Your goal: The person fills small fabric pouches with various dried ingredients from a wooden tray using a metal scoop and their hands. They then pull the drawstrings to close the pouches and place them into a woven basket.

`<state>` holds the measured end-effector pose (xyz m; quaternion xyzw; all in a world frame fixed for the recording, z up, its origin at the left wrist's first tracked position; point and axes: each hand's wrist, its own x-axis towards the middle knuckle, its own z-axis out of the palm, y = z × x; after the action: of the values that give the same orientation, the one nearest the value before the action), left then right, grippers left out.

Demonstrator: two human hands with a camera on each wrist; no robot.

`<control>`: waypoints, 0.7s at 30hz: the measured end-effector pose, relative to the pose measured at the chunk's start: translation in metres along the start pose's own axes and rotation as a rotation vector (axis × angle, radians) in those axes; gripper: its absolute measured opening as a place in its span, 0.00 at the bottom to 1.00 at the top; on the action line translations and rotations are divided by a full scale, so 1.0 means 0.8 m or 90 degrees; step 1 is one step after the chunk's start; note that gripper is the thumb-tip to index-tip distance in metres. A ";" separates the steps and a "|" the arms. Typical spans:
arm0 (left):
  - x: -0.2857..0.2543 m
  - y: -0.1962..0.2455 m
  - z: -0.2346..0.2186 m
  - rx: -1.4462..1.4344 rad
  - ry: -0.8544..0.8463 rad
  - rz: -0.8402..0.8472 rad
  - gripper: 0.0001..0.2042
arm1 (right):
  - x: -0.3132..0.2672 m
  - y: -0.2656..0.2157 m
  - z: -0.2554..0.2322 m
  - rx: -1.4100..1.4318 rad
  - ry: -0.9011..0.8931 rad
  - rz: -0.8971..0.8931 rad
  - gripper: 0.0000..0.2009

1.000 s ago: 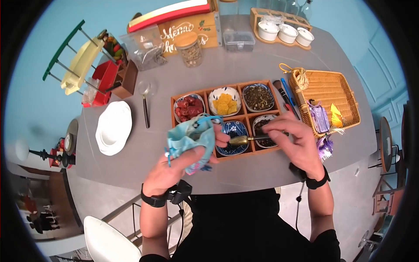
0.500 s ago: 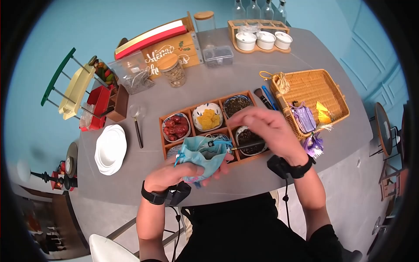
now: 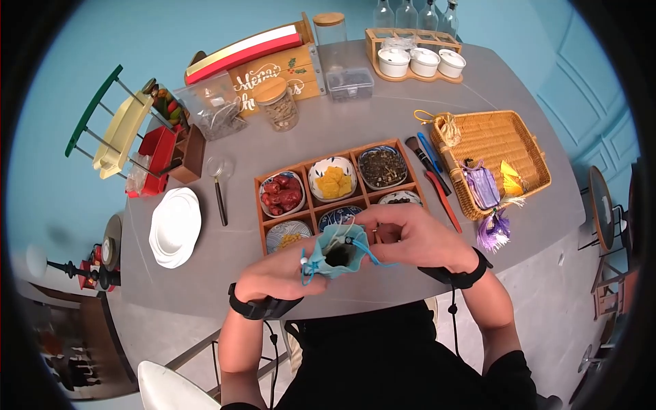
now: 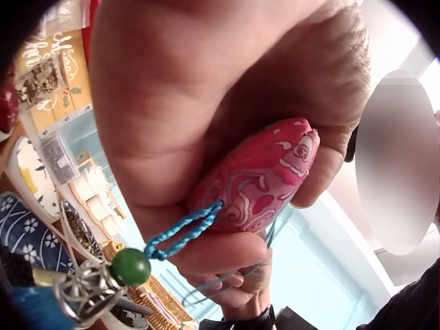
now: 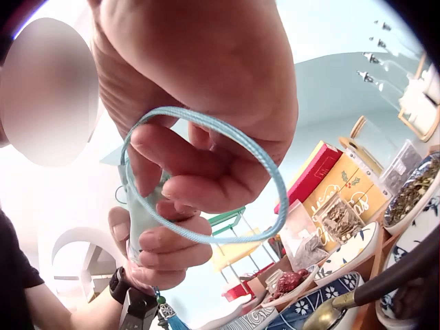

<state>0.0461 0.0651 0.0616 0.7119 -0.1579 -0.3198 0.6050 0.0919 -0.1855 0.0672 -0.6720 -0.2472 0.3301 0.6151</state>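
My left hand grips a small light-blue drawstring pouch from below; its mouth is spread, with dark contents inside. The left wrist view shows the pouch's pink, swirl-patterned bottom and a blue cord with a green bead. My right hand pinches the pouch's right rim, a loop of blue cord hanging by its fingers. Beneath my hands is a divided wooden box of patterned bowls. A brass scoop with a dark handle lies across the blue floral bowl.
Bowls hold red dates, yellow pieces and dried leaves. To the right lie brushes, red-handled tweezers and a wicker tray with a purple pouch. Left are white dishes and a strainer.
My right hand has let go of the scoop and moved left to the pouch's rim. My left hand has turned the pouch, so its mouth now faces up toward the head camera.
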 end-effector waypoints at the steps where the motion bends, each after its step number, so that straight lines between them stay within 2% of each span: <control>1: 0.003 0.001 -0.002 -0.020 -0.035 0.028 0.23 | 0.000 0.005 -0.002 -0.085 0.020 -0.068 0.16; 2: 0.004 0.000 -0.002 -0.043 -0.070 0.055 0.23 | 0.000 0.008 -0.001 -0.169 0.039 -0.135 0.13; 3: 0.004 0.002 0.003 -0.051 -0.065 0.056 0.23 | -0.001 0.010 0.002 -0.171 0.032 -0.129 0.13; 5: 0.003 0.011 0.012 -0.168 -0.036 0.098 0.20 | -0.001 0.012 0.009 -0.183 0.128 -0.242 0.07; 6: 0.004 0.011 0.016 -0.170 -0.032 0.099 0.20 | -0.001 0.010 0.011 -0.184 0.123 -0.242 0.07; 8: 0.004 0.010 0.026 -0.127 0.152 0.081 0.18 | -0.004 0.002 0.012 -0.192 0.207 -0.254 0.06; 9: 0.006 -0.005 0.024 -0.109 0.175 0.084 0.17 | -0.006 -0.001 0.010 -0.192 0.207 -0.253 0.06; 11: 0.012 -0.021 0.028 -0.130 0.209 0.116 0.17 | -0.010 -0.006 0.006 -0.229 0.217 -0.117 0.05; 13: 0.022 -0.029 0.036 -0.156 0.244 0.148 0.16 | -0.010 -0.011 0.005 -0.203 0.219 -0.105 0.05; 15: 0.032 -0.036 0.048 -0.263 0.333 0.210 0.15 | -0.012 -0.011 0.005 -0.175 0.222 -0.090 0.05; 17: 0.039 -0.044 0.054 -0.318 0.360 0.240 0.15 | -0.012 -0.010 0.005 -0.107 0.225 -0.050 0.02; 21: 0.050 -0.048 0.061 -0.474 0.418 0.328 0.15 | -0.011 0.002 0.013 -0.054 0.244 -0.050 0.02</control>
<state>0.0383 0.0115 0.0109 0.4507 -0.0065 0.0426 0.8916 0.0781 -0.1856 0.0668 -0.7379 -0.1650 0.1611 0.6342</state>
